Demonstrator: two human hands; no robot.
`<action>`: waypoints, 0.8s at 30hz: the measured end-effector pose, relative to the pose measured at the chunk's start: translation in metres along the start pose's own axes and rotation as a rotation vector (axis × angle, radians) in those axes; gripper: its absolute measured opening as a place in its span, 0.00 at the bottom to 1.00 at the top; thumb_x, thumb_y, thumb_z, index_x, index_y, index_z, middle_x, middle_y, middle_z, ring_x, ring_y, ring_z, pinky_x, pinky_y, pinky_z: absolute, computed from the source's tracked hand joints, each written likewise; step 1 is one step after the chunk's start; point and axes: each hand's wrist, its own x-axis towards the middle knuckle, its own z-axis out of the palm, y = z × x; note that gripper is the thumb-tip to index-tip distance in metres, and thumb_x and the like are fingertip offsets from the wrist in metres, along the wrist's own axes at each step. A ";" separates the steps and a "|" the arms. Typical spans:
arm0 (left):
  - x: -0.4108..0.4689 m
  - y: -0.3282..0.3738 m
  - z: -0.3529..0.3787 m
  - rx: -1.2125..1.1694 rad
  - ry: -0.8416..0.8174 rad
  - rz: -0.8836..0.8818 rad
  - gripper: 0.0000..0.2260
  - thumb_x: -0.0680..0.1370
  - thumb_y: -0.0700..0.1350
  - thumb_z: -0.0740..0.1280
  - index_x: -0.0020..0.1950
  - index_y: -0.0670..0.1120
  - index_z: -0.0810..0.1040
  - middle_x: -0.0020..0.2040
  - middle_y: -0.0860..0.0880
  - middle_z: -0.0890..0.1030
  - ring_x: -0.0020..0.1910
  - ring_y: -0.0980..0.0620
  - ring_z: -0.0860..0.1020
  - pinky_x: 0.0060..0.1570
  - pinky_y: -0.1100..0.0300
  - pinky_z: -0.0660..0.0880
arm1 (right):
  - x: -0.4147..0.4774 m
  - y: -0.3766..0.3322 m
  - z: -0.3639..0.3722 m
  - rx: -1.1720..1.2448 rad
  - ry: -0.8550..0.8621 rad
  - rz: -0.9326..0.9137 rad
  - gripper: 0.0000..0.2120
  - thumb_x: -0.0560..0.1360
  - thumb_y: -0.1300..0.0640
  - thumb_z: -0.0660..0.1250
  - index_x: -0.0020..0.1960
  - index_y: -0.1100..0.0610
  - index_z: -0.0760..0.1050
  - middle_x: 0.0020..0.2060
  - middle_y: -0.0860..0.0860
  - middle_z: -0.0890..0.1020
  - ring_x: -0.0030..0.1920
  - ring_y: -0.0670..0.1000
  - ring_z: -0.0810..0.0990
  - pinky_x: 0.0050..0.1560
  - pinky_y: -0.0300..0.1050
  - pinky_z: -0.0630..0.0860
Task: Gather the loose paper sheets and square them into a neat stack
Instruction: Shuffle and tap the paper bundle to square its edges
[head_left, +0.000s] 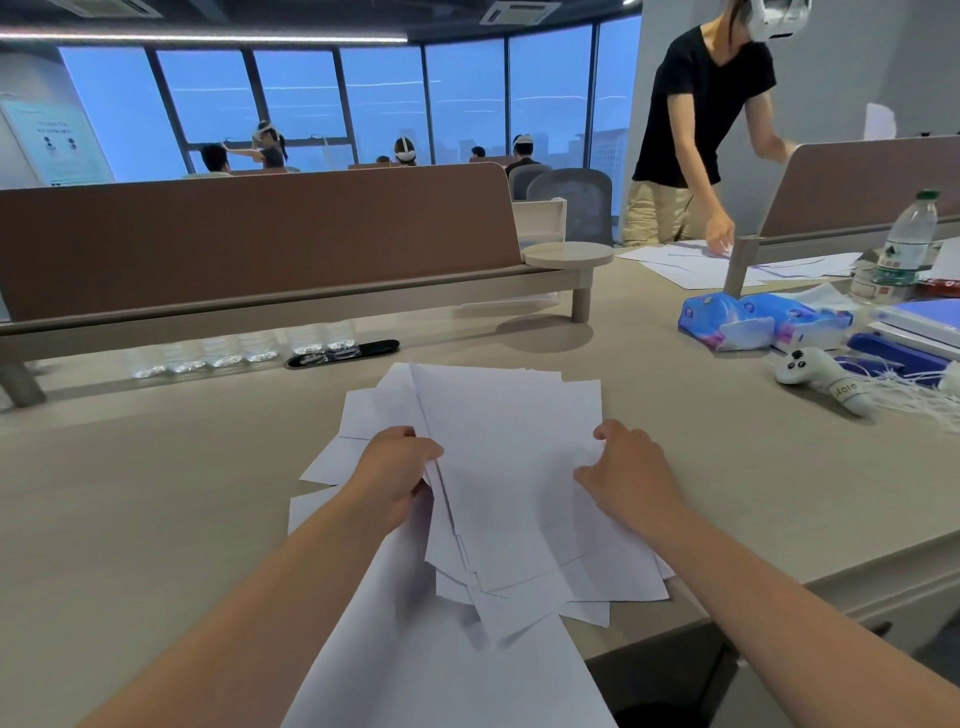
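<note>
At desk (156, 493) centre, paper sheets (511, 415) lie fanned, corners straying toward 6 and 9 o'clock. Left hand (397, 470) pinches the pile's 9 o'clock edge; right hand (631, 467) grips its 3 o'clock edge. Best practice: hold loosely, draw strays inward, then tap edges.

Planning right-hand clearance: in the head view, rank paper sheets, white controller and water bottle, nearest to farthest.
1. paper sheets, held by the right hand.
2. white controller, on the desk, rightward.
3. water bottle, far right, at the back.
</note>
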 end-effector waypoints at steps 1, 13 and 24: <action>-0.001 0.000 0.001 0.008 0.008 -0.002 0.16 0.68 0.35 0.68 0.55 0.34 0.76 0.54 0.35 0.82 0.54 0.33 0.81 0.58 0.40 0.76 | 0.000 0.000 0.000 0.002 -0.002 0.000 0.26 0.75 0.51 0.69 0.71 0.54 0.67 0.62 0.57 0.74 0.63 0.59 0.73 0.57 0.48 0.72; -0.007 0.007 0.004 0.084 -0.038 -0.062 0.10 0.71 0.34 0.70 0.50 0.38 0.73 0.49 0.36 0.78 0.43 0.40 0.76 0.48 0.47 0.78 | 0.002 0.001 0.000 0.006 0.056 -0.044 0.20 0.77 0.56 0.66 0.68 0.52 0.71 0.60 0.55 0.74 0.59 0.56 0.75 0.57 0.49 0.74; 0.005 0.009 -0.021 0.065 0.100 0.016 0.09 0.67 0.35 0.64 0.45 0.43 0.76 0.47 0.38 0.79 0.45 0.44 0.74 0.44 0.53 0.68 | 0.006 -0.019 -0.003 0.268 0.009 -0.109 0.17 0.80 0.47 0.62 0.59 0.61 0.74 0.56 0.57 0.81 0.54 0.59 0.78 0.49 0.50 0.72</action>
